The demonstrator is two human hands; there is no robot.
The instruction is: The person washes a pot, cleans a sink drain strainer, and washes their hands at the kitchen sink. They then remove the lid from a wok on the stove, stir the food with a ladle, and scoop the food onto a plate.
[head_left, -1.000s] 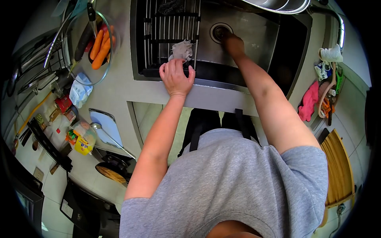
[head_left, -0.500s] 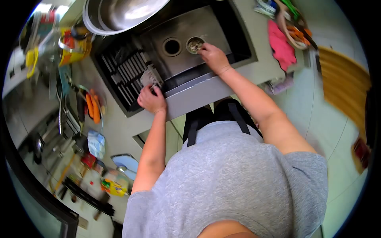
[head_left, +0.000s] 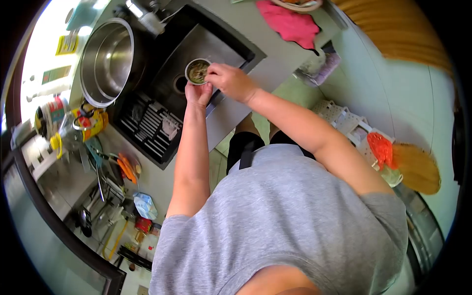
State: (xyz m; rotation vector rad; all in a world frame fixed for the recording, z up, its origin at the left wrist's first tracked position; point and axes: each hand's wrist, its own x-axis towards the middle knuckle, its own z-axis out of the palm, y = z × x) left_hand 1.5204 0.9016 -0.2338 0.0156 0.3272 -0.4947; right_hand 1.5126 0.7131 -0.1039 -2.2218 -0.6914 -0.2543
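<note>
1. Strainer (head_left: 196, 72), pale-rimmed, containing greenish-brown scraps, above the sink (head_left: 216, 45); left hand (head_left: 198, 93) grasps it from below.
2. Right hand (head_left: 231, 82): bent fingers at the strainer's rim; grip cannot be told.
3. Rack (head_left: 142, 129) bearing a crumpled whitish wad (head_left: 170, 127).
4. Steel bowl (head_left: 107, 63), beside the rack.

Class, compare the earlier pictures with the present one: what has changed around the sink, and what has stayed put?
The right hand has come up from the drain hole with the strainer, which has debris in it. The left hand has left the rack and moved right to the strainer, which both hands now hold. The crumpled white piece stays on the rack.
</note>
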